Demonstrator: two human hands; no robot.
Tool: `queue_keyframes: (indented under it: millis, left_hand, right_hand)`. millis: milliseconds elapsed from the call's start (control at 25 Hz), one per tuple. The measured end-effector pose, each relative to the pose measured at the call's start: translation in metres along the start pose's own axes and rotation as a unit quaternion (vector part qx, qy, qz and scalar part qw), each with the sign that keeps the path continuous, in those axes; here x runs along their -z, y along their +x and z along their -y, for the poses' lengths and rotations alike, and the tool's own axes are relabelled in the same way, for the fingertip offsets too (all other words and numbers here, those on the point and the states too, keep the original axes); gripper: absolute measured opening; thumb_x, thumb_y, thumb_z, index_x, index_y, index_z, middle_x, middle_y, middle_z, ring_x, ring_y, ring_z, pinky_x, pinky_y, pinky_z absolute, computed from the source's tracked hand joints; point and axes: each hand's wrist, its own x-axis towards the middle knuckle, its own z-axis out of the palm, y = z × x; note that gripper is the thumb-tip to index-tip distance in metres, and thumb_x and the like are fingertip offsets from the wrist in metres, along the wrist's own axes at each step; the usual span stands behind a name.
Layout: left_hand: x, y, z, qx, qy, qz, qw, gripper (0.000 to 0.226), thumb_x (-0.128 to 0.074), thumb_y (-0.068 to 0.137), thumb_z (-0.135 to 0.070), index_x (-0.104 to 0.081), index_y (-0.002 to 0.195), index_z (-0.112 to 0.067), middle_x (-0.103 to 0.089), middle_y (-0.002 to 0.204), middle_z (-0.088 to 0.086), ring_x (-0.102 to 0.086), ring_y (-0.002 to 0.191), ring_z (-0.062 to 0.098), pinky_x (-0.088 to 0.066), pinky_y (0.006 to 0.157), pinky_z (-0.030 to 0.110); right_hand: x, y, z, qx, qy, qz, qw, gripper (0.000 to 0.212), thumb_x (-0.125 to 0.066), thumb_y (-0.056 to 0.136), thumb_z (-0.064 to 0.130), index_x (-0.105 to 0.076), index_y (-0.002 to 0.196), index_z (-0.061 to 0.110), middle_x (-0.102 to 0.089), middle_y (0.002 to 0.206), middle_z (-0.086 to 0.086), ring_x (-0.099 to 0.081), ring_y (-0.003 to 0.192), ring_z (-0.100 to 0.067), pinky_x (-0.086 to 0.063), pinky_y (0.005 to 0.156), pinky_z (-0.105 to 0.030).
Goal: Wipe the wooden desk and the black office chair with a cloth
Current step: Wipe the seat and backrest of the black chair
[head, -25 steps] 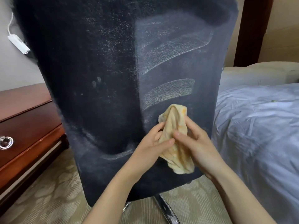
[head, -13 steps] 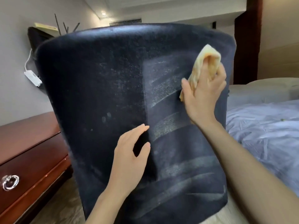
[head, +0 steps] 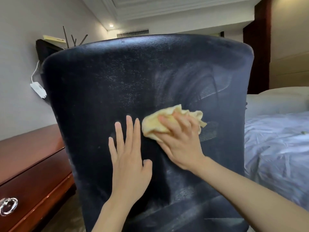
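Black office chair back (head: 117, 97), mid-wipe.
Right hand (head: 179, 139) grasps crumpled yellow cloth (head: 155, 124) against it; left hand (head: 129, 156), fingers straight, braces the back steady.

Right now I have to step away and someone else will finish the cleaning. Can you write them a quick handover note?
Left grip: open, fingers straight, flat against the black chair back, apparently steadying it.
Right grip: holds the bunched yellow cloth and presses it on the chair back at mid-height, just right of the left grip.
Done: wipe streaks show on the right part of the chair back.
Left: the left part looks speckled with dust. The seat is out of view. The wooden desk stands to the left, and I cannot tell whether it has been wiped.
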Motion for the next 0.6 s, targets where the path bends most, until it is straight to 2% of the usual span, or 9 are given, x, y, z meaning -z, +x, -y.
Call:
queue_keyframes:
  millis: [80, 200, 280, 360, 440, 600]
  left_hand:
    - [-0.002, 0.000, 0.002, -0.001, -0.001, 0.002, 1.000, 0.111, -0.054, 0.069, 0.006, 0.014, 0.148, -0.030, 0.027, 0.154, -0.014, 0.029, 0.141, 0.013, 0.026, 0.109, 0.028]
    - [-0.003, 0.000, 0.001, 0.003, 0.005, 0.005, 1.000, 0.110, -0.052, 0.067, 0.008, 0.014, 0.149, -0.027, 0.029, 0.153, -0.013, 0.030, 0.140, 0.014, 0.025, 0.110, 0.031]
    - [-0.002, 0.000, 0.002, 0.002, 0.009, 0.006, 1.000, 0.111, -0.052, 0.068, 0.007, 0.017, 0.148, -0.029, 0.031, 0.153, -0.014, 0.031, 0.139, 0.014, 0.023, 0.110, 0.034]
    - [-0.001, 0.001, 0.003, -0.003, 0.010, 0.010, 1.000, 0.112, -0.053, 0.069, 0.007, 0.019, 0.147, -0.031, 0.031, 0.152, -0.015, 0.031, 0.139, 0.013, 0.021, 0.110, 0.036]
    - [0.001, 0.001, 0.005, -0.006, 0.003, 0.016, 1.000, 0.113, -0.052, 0.069, 0.007, 0.020, 0.146, -0.033, 0.031, 0.152, -0.016, 0.031, 0.139, 0.012, 0.023, 0.110, 0.033]
    - [0.002, 0.000, 0.008, -0.016, -0.002, 0.021, 1.000, 0.112, -0.052, 0.069, 0.007, 0.021, 0.145, -0.034, 0.031, 0.152, -0.018, 0.032, 0.139, 0.011, 0.028, 0.108, 0.025]
  right_hand:
    - [0.001, -0.031, 0.000, 0.080, -0.009, 0.046, 0.996, 0.023, -0.052, 0.091, 0.038, -0.071, 0.104, 0.036, -0.047, 0.134, 0.008, -0.038, 0.123, -0.027, -0.029, 0.098, -0.048]
    - [0.010, -0.080, -0.009, 0.235, -0.034, 0.157, 0.959, 0.040, -0.029, 0.099, 0.036, -0.067, 0.107, 0.041, -0.059, 0.128, 0.011, -0.042, 0.120, -0.024, -0.029, 0.100, -0.046]
    - [0.014, -0.093, -0.018, 0.339, -0.046, 0.210, 0.916, 0.030, -0.033, 0.098, 0.036, -0.062, 0.108, 0.038, -0.056, 0.131, 0.017, -0.042, 0.121, -0.019, -0.029, 0.105, -0.041]
    - [0.014, -0.087, -0.026, 0.400, -0.058, 0.207, 0.891, 0.027, -0.037, 0.098, 0.035, -0.053, 0.118, 0.027, -0.052, 0.134, 0.018, -0.041, 0.123, -0.018, -0.026, 0.108, -0.040]
    - [0.011, -0.069, -0.034, 0.419, -0.069, 0.171, 0.889, 0.031, -0.039, 0.097, 0.033, -0.050, 0.123, 0.022, -0.048, 0.137, 0.014, -0.039, 0.124, -0.021, -0.025, 0.108, -0.042]
    - [0.014, -0.011, -0.052, 0.335, -0.090, 0.097, 0.933, 0.022, -0.037, 0.097, 0.032, -0.047, 0.116, 0.032, -0.054, 0.135, 0.011, -0.043, 0.129, -0.034, -0.030, 0.101, -0.048]
